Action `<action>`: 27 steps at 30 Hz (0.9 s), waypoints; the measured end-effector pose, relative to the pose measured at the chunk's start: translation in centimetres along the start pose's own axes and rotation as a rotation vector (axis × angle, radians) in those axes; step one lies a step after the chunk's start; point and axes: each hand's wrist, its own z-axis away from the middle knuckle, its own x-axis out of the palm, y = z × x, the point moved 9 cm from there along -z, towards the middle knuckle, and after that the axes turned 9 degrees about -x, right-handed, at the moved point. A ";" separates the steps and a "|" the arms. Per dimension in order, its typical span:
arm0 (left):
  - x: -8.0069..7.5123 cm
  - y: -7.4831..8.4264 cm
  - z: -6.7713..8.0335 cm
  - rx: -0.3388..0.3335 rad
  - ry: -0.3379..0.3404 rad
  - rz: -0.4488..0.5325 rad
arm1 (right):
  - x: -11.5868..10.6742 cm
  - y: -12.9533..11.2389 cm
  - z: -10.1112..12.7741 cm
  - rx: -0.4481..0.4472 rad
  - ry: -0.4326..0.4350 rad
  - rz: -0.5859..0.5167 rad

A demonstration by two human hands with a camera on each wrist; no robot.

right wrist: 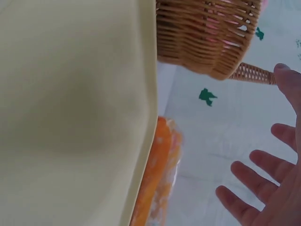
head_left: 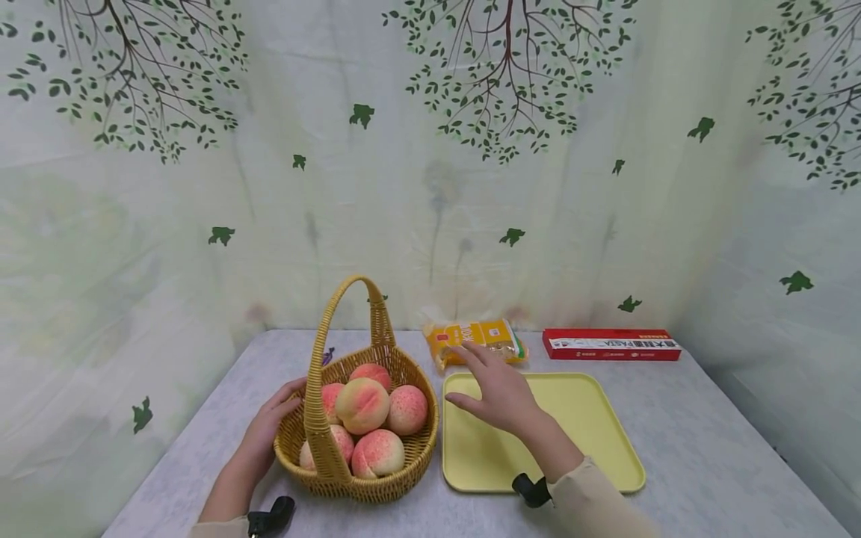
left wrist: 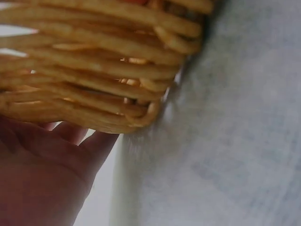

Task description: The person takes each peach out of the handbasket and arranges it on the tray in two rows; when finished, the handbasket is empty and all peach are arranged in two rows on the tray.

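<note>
A wicker basket [head_left: 377,489] with a tall arched handle stands left of centre, holding several pink-and-cream peaches [head_left: 363,405]. My left hand [head_left: 265,426] rests against the basket's left side, its fingers extended along the outside. In the left wrist view, that hand [left wrist: 47,165] touches the woven wall [left wrist: 94,70] from outside; some fingertips are hidden behind it. Above the yellow tray [head_left: 484,456] hovers my right hand [head_left: 498,396], fingers spread and holding nothing. The right wrist view shows the same hand [right wrist: 277,183] apart from the basket [right wrist: 202,37] and the tray [right wrist: 75,103].
Behind the tray lies an orange-yellow plastic food packet [head_left: 471,334], partly covered by my right fingers in the head view. A long red box [head_left: 612,354] sits at the back right. Something small and purple [head_left: 327,356] shows behind the basket. A leaf-patterned curtain [head_left: 430,187] surrounds the table.
</note>
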 end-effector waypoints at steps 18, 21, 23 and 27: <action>-0.2 -0.6 0.3 0.064 -0.034 0.126 | 3.5 -6.7 -4.1 -0.124 -0.029 -0.486; -0.1 -0.6 0.2 0.072 -0.036 0.120 | 4.3 -7.2 -4.6 -0.123 -0.048 -0.505; 0.0 -0.6 0.1 0.073 -0.037 0.117 | 4.9 -7.4 -4.8 -0.117 -0.064 -0.512; 0.2 -0.6 0.0 0.096 -0.032 0.118 | 6.0 -7.8 -5.3 -0.111 -0.093 -0.507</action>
